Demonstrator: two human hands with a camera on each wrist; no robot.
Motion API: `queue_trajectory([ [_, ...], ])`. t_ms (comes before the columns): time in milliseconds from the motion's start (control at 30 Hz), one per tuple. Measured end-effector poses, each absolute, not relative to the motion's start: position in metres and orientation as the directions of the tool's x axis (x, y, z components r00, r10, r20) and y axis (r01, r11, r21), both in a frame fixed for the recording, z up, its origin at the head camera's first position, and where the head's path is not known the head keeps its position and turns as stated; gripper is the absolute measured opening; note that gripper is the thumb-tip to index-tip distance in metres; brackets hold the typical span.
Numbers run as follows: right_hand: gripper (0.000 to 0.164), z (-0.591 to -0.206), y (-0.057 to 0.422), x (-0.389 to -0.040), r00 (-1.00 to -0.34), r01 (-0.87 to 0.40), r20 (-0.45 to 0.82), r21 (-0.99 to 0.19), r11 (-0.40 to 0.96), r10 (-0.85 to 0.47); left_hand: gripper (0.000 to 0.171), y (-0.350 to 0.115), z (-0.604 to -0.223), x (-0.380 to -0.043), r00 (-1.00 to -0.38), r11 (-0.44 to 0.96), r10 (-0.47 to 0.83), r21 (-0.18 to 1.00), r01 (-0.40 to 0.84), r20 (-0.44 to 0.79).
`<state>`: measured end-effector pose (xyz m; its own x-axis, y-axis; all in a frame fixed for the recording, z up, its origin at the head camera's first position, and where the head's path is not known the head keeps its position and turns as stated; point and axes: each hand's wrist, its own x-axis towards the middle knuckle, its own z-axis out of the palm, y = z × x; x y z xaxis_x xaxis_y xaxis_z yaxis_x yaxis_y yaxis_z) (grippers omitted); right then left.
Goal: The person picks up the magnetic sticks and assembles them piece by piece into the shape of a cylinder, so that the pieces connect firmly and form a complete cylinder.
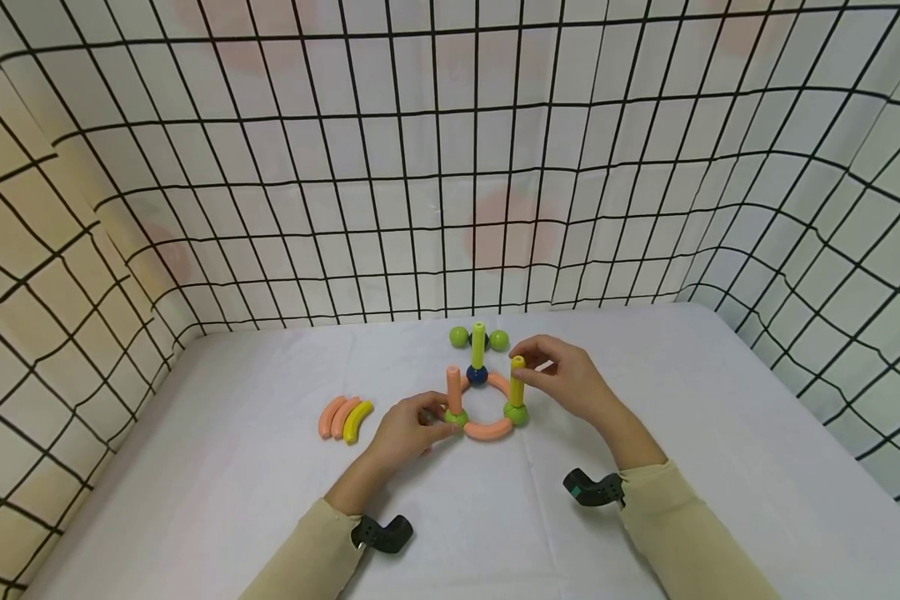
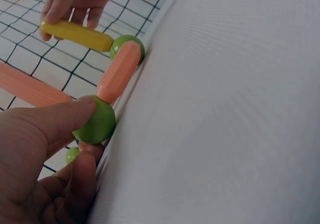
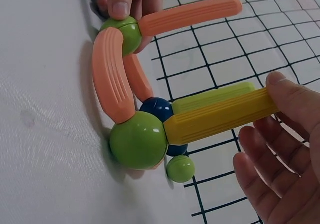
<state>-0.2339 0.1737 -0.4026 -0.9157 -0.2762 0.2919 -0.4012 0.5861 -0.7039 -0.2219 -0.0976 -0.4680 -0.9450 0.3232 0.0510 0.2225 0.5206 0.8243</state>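
Nearest you, a black wrist unit (image 1: 385, 534) is worn at the left sleeve and another at the right, above the white table surface (image 1: 195, 500). Ahead, the ring assembly sits on this surface between your hands; its front curved orange piece (image 1: 489, 431) joins two green balls. Your left hand (image 1: 408, 429) grasps the left green ball (image 2: 97, 124) between thumb and fingers; an upright orange rod (image 1: 454, 390) rises from that ball. Your right hand (image 1: 570, 379) pinches the upper end of the upright yellow rod (image 1: 517, 387), which is seated on the right green ball (image 3: 139, 140). Left of your left hand, three loose curved pieces (image 1: 337, 418), two orange and one yellow, lie side by side. At the ring's far side, a navy ball (image 1: 477, 375) carries an upright lime rod (image 1: 478, 346). Beyond it lie two loose green balls (image 1: 459, 337) with a dark ball between them. Black netting (image 1: 476, 31) stands behind.
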Motion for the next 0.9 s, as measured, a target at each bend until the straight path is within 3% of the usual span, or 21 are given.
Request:
queue_trajectory([
  [567, 0.042, -0.429, 0.184, -0.233, -0.921, -0.348, 0.12, -0.682, 0.644, -0.371, 0.035, -0.097, -0.467, -0.22, -0.944, 0.516, 0.328, 0.829, 0.217, 0.043],
  [900, 0.033, -0.458, 0.181, -0.233, -0.924, -0.34, 0.116, -0.683, 0.646, -0.364, 0.035, -0.098, -0.467, -0.221, -0.943, 0.52, 0.328, 0.824, 0.225, 0.05],
])
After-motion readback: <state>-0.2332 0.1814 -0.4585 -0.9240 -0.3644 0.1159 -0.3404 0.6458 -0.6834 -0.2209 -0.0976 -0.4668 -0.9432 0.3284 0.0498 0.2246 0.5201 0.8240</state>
